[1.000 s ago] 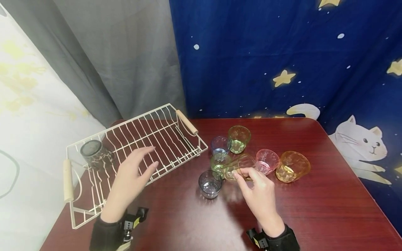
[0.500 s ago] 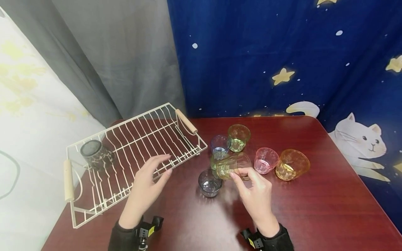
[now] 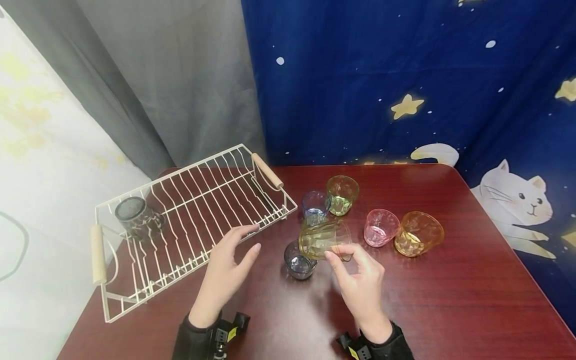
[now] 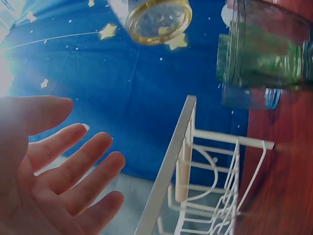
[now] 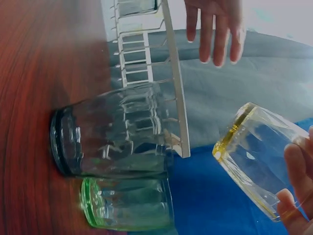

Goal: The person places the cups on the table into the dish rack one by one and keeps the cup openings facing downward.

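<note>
Fingers and thumb of my right hand [image 3: 362, 280] pinch a clear yellow glass [image 3: 321, 241] near its rim. Tipped onto its side, the glass points its yellow base left, also plain in the right wrist view, and it hangs above the other glasses. In the head view it overlaps a dark grey glass [image 3: 299, 267] and a green glass behind it. My left hand [image 3: 227, 272] holds nothing; its thumb and fingers are spread, just in front of the white wire dish rack [image 3: 168, 175]. In the left wrist view, the yellow base [image 4: 159, 22] shows beyond the hand's fingers.
At the rack's left end sits a dark glass [image 3: 139, 218], base up. Upright behind the yellow glass are a blue glass [image 3: 315, 202] and a green glass [image 3: 343, 195]. A pink glass [image 3: 380, 228] and an amber glass [image 3: 418, 235] stand to the right. Curtains hang behind the table.
My right hand has brought the yellow glass left and up, away from the pink glass. The left hand has moved right, from over the rack to its front edge.
</note>
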Available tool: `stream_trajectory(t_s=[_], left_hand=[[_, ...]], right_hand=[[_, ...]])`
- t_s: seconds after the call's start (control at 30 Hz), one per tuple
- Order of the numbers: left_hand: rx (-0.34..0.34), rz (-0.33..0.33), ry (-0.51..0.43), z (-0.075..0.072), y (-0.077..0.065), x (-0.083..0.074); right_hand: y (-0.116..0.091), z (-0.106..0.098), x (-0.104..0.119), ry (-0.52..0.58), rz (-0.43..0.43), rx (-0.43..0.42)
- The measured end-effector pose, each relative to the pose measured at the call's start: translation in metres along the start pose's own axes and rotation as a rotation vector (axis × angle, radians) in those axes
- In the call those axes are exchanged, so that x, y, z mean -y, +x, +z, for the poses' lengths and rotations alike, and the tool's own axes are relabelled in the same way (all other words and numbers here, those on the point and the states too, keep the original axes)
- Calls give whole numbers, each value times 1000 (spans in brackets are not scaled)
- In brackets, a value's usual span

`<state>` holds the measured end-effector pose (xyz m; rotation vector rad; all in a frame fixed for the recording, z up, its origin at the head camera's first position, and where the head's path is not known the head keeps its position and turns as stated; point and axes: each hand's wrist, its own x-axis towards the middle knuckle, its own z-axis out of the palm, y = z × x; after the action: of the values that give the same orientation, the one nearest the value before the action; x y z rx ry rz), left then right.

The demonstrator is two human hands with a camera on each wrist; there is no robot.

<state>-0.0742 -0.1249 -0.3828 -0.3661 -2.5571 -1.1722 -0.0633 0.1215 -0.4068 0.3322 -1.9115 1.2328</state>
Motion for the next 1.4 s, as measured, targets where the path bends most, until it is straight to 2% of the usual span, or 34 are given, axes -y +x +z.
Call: stream_trajectory(t_s=[0.23,0.4,0.63,0.73,1.13,1.23,1.4], left_hand=[[13,54,-23,15,1,-5],[27,75,-55,22,-2,-9],[85,45,-138,34,-8,-13],[111,54,-162,39,-8,-15],[213,83,-197,52,-6,-17],[228,90,-230,55,-6,-15],[227,62,-275,57,-6,-16]], right_hand=[[-2,2,0,20,-32,-26],[-3,3,1,45,-19,-28],[-5,5,5,142,21,-28],[-5,6,5,189,25,-24],[-6,9,6,290,-16,-18],[-6,10,6,329,-18,-14],[-8,12,5,362,-22,-5]])
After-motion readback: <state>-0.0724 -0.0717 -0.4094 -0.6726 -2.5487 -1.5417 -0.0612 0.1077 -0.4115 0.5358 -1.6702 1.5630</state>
